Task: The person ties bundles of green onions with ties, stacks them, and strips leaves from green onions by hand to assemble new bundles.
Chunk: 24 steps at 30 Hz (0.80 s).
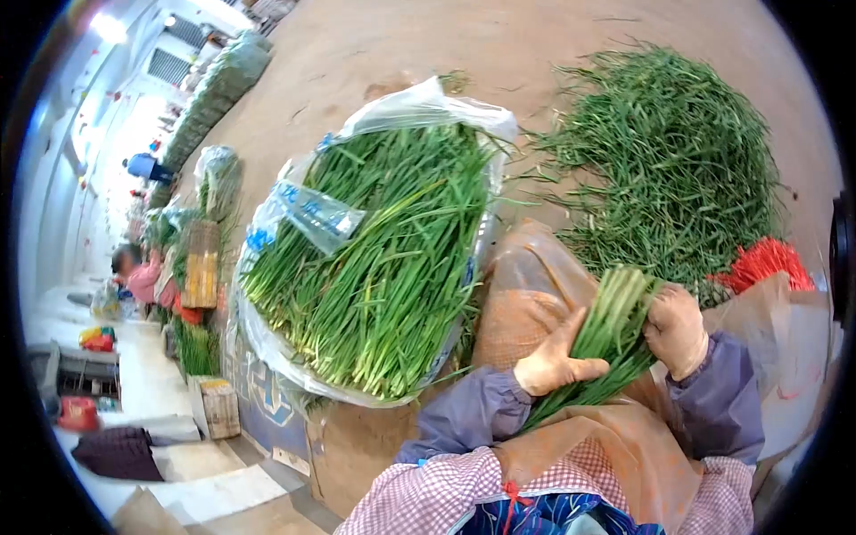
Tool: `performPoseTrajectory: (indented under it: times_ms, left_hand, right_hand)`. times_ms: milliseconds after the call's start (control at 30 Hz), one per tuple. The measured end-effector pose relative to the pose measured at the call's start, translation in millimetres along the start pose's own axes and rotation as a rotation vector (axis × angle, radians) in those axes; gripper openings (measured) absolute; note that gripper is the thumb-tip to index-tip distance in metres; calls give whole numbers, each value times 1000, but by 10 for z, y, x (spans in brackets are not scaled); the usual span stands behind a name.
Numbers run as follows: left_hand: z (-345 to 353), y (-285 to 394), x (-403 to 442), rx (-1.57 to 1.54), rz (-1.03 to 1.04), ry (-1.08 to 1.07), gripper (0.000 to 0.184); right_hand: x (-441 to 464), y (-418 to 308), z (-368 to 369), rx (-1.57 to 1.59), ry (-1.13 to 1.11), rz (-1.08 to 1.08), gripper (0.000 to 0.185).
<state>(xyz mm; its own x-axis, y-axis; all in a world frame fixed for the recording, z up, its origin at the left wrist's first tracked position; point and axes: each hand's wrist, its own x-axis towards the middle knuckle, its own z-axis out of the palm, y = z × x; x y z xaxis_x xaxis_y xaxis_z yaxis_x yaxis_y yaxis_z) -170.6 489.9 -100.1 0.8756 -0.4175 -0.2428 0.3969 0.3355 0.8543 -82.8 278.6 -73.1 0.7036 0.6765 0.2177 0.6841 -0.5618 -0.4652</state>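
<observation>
Bundle of green stalks (613,323) is held above the translucent apron (517,308), pale ends pointing away from the body, leaves trailing back toward it. Left hand (558,358) is wrapped about the bundle, thumb laid across the front, the space between thumb and fingers filled by stalks; this grip probably serves to keep them gathered and aligned. Right hand (675,330) is curled against the bundle's right side; whether it pinches any stalks cannot be told, its fingertips being hidden. Its position would suit steadying that side. White plastic bag (252,314), at the left, is spread wide around long greens (383,241) lying mostly in one direction, which likely limits tangling and leaves them within reach. Loose heap of greens (669,152) lies in disorder on the brown floor (401,53). Red strips (767,263) sit just beside this heap, near the right hand, apparently for easy access.
</observation>
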Motion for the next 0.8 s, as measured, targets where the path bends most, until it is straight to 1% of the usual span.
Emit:
performPoseTrajectory:
  times_ms: [67, 100, 200, 233, 333, 367, 467, 500, 567, 600, 633, 667, 700, 733, 767, 800]
  left_hand:
    - [27, 2, -22, 2, -99, -26, 91]
    - [24, -30, -23, 45, -100, -22, 85]
    - [2, -22, -5, 11, -190, -62, 79]
    - [-1, -55, -10, -32, -144, -55, 75]
    - [-12, -92, -29, -51, -166, -17, 75]
    - [-2, -74, -44, -54, -174, 1, 75]
    - [17, -72, -42, -56, -143, -2, 73]
    - [1, -70, -62, 61, -145, 49, 72]
    - [-20, -99, -57, 285, -162, 90, 70]
    - [-36, -124, -95, 233, -161, 90, 68]
    - [-11, -32, -101, -10, -199, 28, 68]
    - [-1, 3, -77, -42, -234, 11, 70]
    - [16, -52, -45, -152, -67, -11, 57]
    - [26, -15, -51, -158, -115, 4, 56]
    - [24, 2, -42, -203, -142, -46, 57]
    - [-3, -56, -65, -208, -158, -22, 58]
  right_hand:
    - [-31, 2, 21, 0, 31, -2, 16]
    - [-47, -11, 50, -60, 12, 25, 23]
    - [-56, -78, 81, -220, -19, 62, 34]
    - [-119, 8, 166, -209, -32, 63, 43]
    - [-88, -1, 165, -154, -19, 45, 42]
    - [-20, -77, 100, -66, 5, 40, 40]
    - [-69, 23, 142, -41, -120, 153, 35]
    - [-55, -35, 126, -151, -16, 75, 30]
    - [39, -53, 170, -30, 47, 67, 26]
    - [-8, -18, 157, 5, 69, 111, 25]
    - [-29, 62, 139, -112, 19, 72, 19]
    - [-3, 87, 120, -105, 86, 87, 15]
    - [79, 36, 12, -22, 98, 165, 16]
    - [101, 131, -2, -145, 171, 175, 12]
    - [85, 357, 31, -56, 380, 145, 7]
    - [121, 620, 21, 36, 595, 80, 11]
